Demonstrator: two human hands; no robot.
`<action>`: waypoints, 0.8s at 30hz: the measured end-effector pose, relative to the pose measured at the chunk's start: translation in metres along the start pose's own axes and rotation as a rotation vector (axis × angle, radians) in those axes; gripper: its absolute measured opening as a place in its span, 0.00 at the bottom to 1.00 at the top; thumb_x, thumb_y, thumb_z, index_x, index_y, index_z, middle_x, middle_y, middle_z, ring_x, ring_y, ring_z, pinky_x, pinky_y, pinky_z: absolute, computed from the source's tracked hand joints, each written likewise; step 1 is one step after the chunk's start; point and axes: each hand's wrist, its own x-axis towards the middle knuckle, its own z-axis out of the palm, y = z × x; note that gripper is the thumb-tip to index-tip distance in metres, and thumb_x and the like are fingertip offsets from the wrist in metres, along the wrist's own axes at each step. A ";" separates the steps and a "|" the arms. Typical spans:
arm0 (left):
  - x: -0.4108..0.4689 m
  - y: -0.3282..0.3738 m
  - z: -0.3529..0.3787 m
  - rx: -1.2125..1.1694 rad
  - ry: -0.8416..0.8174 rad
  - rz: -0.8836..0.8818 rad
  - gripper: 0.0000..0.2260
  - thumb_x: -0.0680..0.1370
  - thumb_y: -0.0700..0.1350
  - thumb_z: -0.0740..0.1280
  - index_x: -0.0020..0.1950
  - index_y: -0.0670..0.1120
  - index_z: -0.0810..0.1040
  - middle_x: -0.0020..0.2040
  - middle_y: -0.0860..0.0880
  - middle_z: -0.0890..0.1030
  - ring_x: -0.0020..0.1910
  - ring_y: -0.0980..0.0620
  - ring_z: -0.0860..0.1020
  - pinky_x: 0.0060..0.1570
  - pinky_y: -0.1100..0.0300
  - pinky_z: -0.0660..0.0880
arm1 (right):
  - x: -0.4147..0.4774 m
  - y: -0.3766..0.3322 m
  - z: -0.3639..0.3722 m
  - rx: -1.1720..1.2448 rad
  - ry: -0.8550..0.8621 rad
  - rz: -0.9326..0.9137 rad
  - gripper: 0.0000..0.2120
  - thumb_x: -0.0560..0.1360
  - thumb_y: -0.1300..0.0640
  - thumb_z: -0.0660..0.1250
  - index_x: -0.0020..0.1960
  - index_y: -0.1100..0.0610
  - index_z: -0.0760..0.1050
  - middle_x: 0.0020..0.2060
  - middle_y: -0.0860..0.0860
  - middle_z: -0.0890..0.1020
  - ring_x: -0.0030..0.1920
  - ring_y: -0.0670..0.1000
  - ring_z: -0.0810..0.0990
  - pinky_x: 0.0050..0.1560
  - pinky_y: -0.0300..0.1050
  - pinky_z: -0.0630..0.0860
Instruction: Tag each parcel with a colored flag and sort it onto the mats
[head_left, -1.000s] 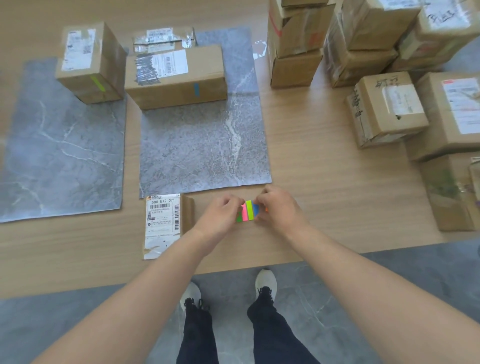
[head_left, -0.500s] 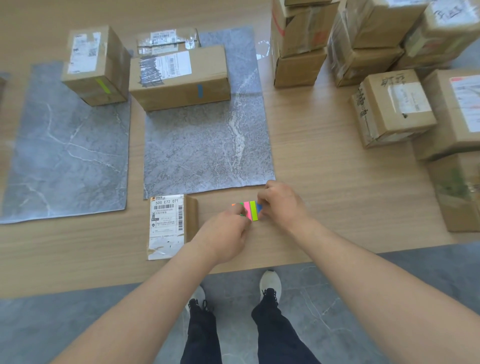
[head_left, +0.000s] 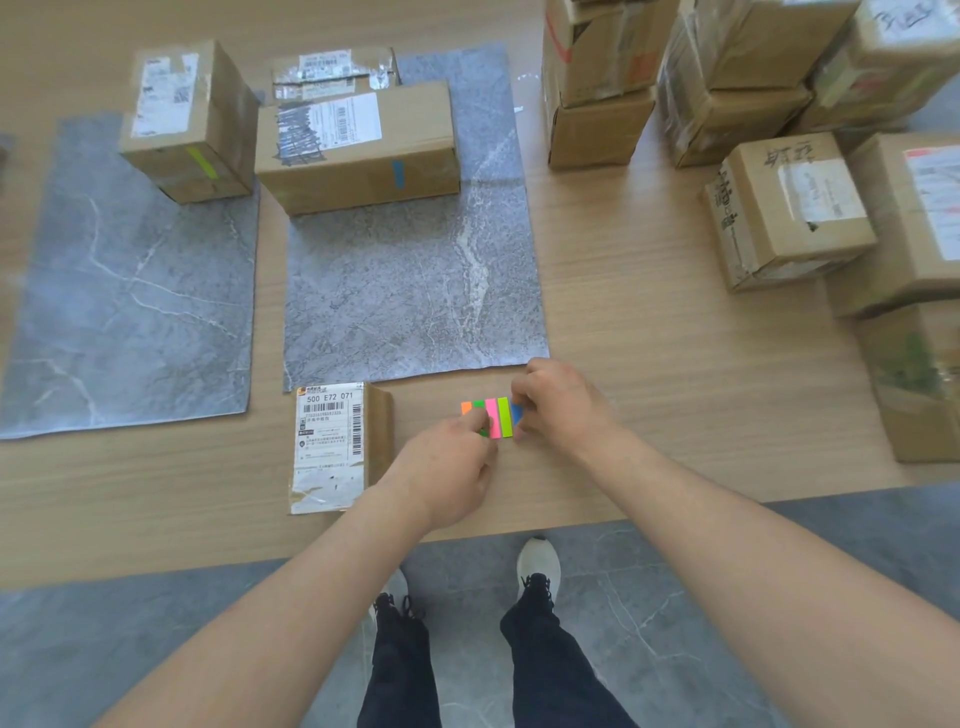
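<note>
A pad of coloured flags (head_left: 496, 417) with orange, green, pink, lime and blue strips lies near the table's front edge. My right hand (head_left: 558, 408) pinches its blue right end. My left hand (head_left: 447, 470) pinches at the pad's lower left part. A small flat parcel (head_left: 335, 444) with a white label lies just left of my left hand. On the left grey mat (head_left: 130, 291) stands a box with a lime flag (head_left: 189, 122). The middle grey mat (head_left: 415, 291) carries a long box with a blue flag (head_left: 358, 148) and a flat parcel (head_left: 332, 70) behind it.
Several untagged cardboard boxes are stacked at the back right (head_left: 727, 78) and along the right edge (head_left: 789, 208). The wooden table (head_left: 649, 338) ends just below my hands, with grey floor and my shoes beyond.
The flag pad has shifted slightly, showing more strips. My left hand has moved down and back over the pad's lower left corner. My right hand keeps its pinch.
</note>
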 end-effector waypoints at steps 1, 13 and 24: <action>0.000 0.000 0.000 0.005 0.004 0.002 0.10 0.79 0.45 0.59 0.48 0.44 0.79 0.58 0.47 0.72 0.50 0.45 0.74 0.40 0.54 0.72 | 0.001 -0.001 0.000 -0.002 -0.005 0.006 0.14 0.67 0.59 0.80 0.51 0.59 0.82 0.44 0.50 0.69 0.45 0.52 0.69 0.41 0.43 0.62; -0.001 -0.003 0.001 -0.015 0.005 0.003 0.11 0.79 0.46 0.59 0.52 0.46 0.80 0.59 0.50 0.72 0.52 0.45 0.75 0.43 0.50 0.77 | -0.001 0.007 0.001 -0.061 -0.032 -0.106 0.11 0.74 0.58 0.73 0.56 0.56 0.83 0.52 0.53 0.78 0.54 0.56 0.78 0.42 0.45 0.66; 0.001 -0.001 0.007 0.012 0.029 0.031 0.23 0.79 0.46 0.60 0.74 0.54 0.67 0.64 0.48 0.65 0.62 0.48 0.66 0.45 0.52 0.78 | -0.015 0.018 0.003 -0.032 0.121 -0.319 0.06 0.69 0.62 0.77 0.39 0.58 0.80 0.39 0.54 0.78 0.37 0.58 0.79 0.30 0.43 0.66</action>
